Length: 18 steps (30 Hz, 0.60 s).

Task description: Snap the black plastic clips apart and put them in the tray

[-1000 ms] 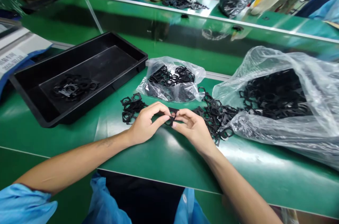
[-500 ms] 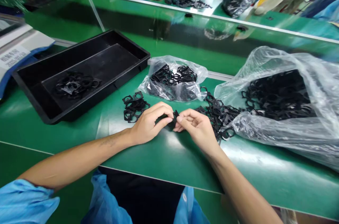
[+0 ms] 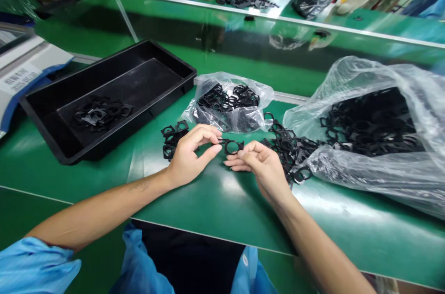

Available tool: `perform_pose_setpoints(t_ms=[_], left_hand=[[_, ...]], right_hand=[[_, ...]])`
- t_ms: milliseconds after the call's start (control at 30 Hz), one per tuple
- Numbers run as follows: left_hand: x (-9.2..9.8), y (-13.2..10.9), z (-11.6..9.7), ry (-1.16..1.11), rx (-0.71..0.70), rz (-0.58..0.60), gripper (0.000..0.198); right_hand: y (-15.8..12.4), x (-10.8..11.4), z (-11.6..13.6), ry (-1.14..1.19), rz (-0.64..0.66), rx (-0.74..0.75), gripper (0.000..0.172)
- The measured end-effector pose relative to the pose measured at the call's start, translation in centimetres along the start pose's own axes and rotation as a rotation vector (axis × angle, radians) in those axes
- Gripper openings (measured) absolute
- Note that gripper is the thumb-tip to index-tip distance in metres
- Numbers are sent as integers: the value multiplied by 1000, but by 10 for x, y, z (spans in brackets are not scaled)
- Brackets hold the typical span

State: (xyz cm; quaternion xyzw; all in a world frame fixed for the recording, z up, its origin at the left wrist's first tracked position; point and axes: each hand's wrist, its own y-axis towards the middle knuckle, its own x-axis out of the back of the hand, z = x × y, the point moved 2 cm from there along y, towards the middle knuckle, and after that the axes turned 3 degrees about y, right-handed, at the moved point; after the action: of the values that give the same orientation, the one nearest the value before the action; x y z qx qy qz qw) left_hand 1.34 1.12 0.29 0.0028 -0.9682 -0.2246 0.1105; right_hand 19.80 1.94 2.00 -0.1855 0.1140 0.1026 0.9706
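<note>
Black ring part [image 3: 232,147] is held just above the tabletop [image 3: 215,201]. Left hand [image 3: 189,157] and right hand [image 3: 264,166] each have fingers pinched narrow on one edge.

Risk: grip is by fingertips only. A slip likely drops it among the loose pile [image 3: 288,150] beside the right hand, and a twist may bend its thin tabs.

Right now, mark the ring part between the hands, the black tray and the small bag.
ring part [image 3: 232,147], head view, its round loop.
black tray [image 3: 149,80], head view, bare floor.
small bag [image 3: 263,94], head view, clear plastic at right edge.
</note>
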Motion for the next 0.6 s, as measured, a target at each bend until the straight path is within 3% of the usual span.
perform_pose_setpoints(t_ms=[133, 300, 600], left_hand=[[3, 1, -10, 238, -193, 37, 5], [0, 2, -13, 309, -322, 94, 4], [1, 1, -9, 271, -222, 128, 25]], right_hand=[[0, 0, -1, 4, 54, -23, 30], [0, -2, -1, 1, 138, -22, 33], [0, -2, 1, -42, 179, 2, 41]])
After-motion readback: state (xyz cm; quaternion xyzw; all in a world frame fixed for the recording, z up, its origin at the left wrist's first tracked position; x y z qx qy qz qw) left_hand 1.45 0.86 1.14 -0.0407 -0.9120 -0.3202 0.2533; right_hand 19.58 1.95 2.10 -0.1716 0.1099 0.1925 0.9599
